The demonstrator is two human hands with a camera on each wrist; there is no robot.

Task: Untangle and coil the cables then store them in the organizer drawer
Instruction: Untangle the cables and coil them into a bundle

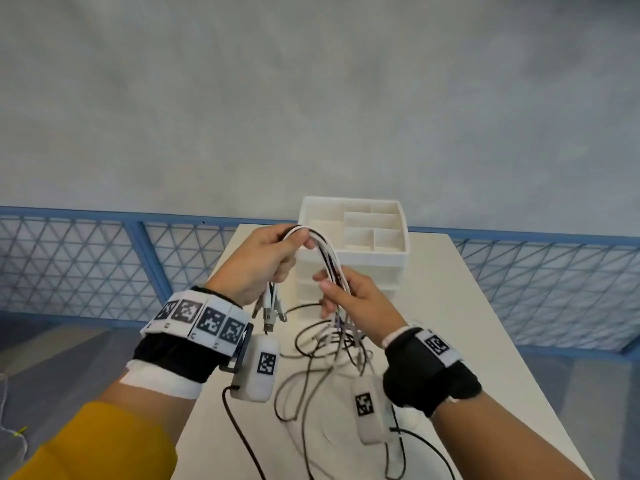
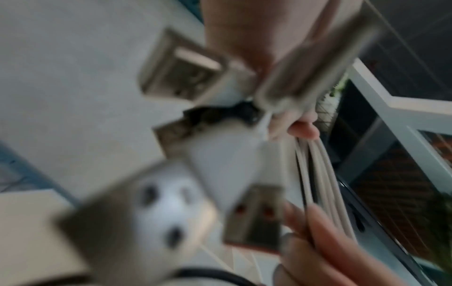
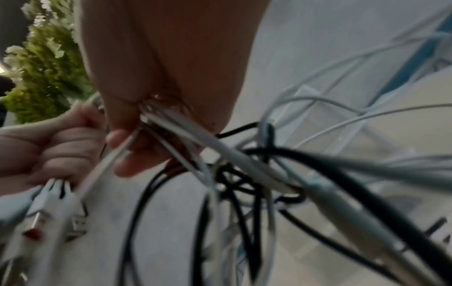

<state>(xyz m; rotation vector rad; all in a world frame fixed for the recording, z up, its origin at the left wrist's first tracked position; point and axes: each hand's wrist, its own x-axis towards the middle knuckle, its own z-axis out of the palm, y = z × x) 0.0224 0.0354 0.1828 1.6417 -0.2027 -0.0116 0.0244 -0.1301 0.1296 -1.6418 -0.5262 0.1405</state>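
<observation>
Your left hand is raised above the bench, its grip clamped round the top of a bundle of white and black cables; the plug ends hang below your palm, and in the left wrist view they fill the frame as blurred metal connectors. From that hand the bundle arches over and down into your right hand, whose grip is closed round the same strands lower down, fingers curled about them, just in front of the organizer. Below your right hand the loose lengths fall in a tangle of black and pale loops onto the bench, crossing one another; the right wrist view shows the same knot close up, blurred. The white organizer stands at the far end of the bench, its open top divided into compartments, its drawers partly hidden behind your hands.
</observation>
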